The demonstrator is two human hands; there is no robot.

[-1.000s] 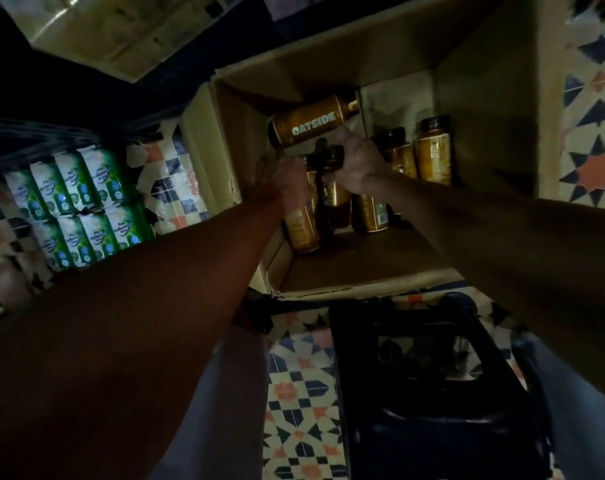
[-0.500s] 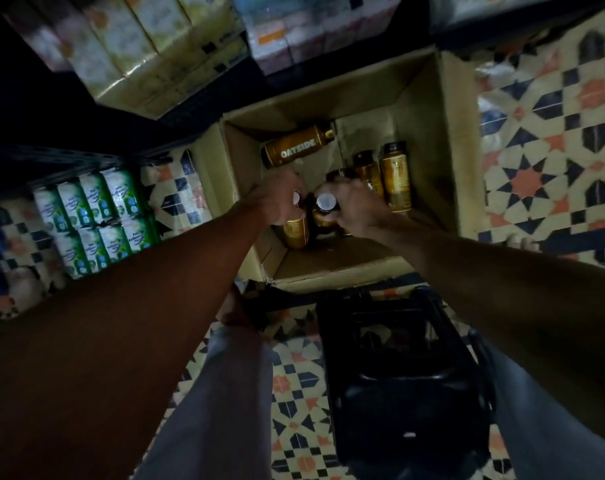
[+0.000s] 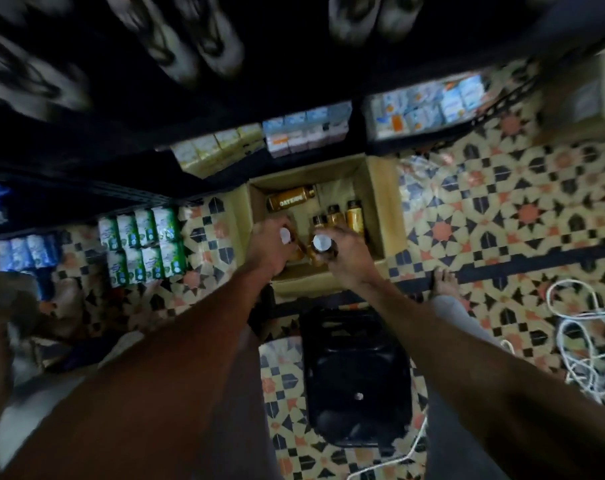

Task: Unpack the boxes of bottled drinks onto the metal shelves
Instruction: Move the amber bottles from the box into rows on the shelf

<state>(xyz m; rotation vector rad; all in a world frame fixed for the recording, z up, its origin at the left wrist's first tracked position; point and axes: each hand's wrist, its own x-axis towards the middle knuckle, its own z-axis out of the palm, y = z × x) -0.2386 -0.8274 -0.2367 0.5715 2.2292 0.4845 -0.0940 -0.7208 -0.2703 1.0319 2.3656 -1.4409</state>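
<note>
An open cardboard box (image 3: pixel 386 202) stands on the tiled floor below me. Inside it one gold-brown bottle (image 3: pixel 290 199) lies on its side at the back left, and three more bottles (image 3: pixel 342 216) stand upright at the right. My left hand (image 3: pixel 270 249) grips a white-capped bottle (image 3: pixel 286 236) above the box's front. Beside it, my right hand (image 3: pixel 346 254) holds another white-capped bottle (image 3: pixel 323 245). Dark metal shelves (image 3: pixel 190 133) run across the top of the view.
Green drink cartons (image 3: pixel 141 244) stand on the floor at the left, with yellow and pale blue cartons (image 3: pixel 304 133) on the low shelf behind the box. A black case (image 3: pixel 356 379) sits between my legs. White cables (image 3: pixel 588 341) lie at the right. Someone's foot (image 3: pixel 445 282) rests near the box.
Both hands have lifted their bottles up out of the box. My head has risen, so the box looks smaller and more of the floor and shelves shows.
</note>
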